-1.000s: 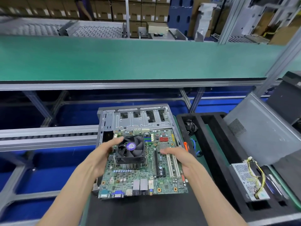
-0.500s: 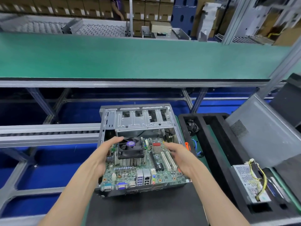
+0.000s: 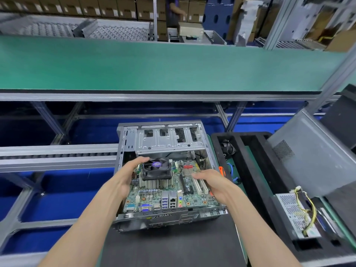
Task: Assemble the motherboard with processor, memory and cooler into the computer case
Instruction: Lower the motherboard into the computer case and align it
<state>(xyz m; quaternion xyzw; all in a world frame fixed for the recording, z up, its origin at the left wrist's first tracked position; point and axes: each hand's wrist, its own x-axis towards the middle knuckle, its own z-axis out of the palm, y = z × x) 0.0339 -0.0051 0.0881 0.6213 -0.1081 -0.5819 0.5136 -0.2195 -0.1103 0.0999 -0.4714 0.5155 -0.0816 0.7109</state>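
board going down into the case

over the last second the motherboard (image 3: pixel 163 189) has dropped from above the computer case (image 3: pixel 169 143) to sit low inside it, ports toward the rear wall, so seating looks near. the left hand (image 3: pixel 127 177) grips the board's left edge beside the cooler (image 3: pixel 157 169); the right hand (image 3: pixel 211 183) grips its right edge. whether the board rests on the standoffs is hidden, and i can't make out the memory.
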